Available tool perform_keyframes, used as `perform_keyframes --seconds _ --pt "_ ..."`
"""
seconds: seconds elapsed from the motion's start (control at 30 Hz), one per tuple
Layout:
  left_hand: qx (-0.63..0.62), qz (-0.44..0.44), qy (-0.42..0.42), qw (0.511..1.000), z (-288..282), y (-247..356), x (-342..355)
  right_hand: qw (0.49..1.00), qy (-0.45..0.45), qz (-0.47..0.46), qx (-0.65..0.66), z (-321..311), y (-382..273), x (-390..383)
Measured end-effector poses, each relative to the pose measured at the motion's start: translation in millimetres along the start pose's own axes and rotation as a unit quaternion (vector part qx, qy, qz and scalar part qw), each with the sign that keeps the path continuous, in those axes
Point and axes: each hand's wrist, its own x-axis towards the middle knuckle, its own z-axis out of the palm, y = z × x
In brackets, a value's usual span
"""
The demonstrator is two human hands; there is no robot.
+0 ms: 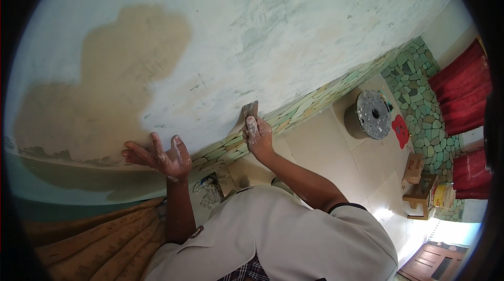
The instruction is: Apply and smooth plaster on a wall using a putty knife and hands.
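Note:
Before me stands a wall with a whitish, patchy coat and a large damp-looking tan area on its left. My right hand grips a flat metal putty knife, its blade up against the wall's lower part. White smears cover the thumb. My left hand is raised near the tan area's lower edge, palm up, fingers spread and spotted with white paste. Nothing lies in it. Whether its fingertips touch the wall I cannot tell.
Green stone-patterned cladding runs along the wall's base. On the tiled floor stand a dark, paint-spattered drum, a red mat, a cardboard box and a wooden stool. A brown curtain hangs at lower left, red curtains at right.

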Motion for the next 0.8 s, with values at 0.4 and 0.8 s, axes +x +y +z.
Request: perform_keyframes --seconds 0.4,0.8 --pt "0.012 -0.014 -0.011 1.0 -2 0 -2 1.0 0.01 -0.002 0.013 0 2 8" --pt "0.006 -0.018 -0.006 1.0 0 2 -2 1.0 0.007 0.005 -0.013 -3 8 0"
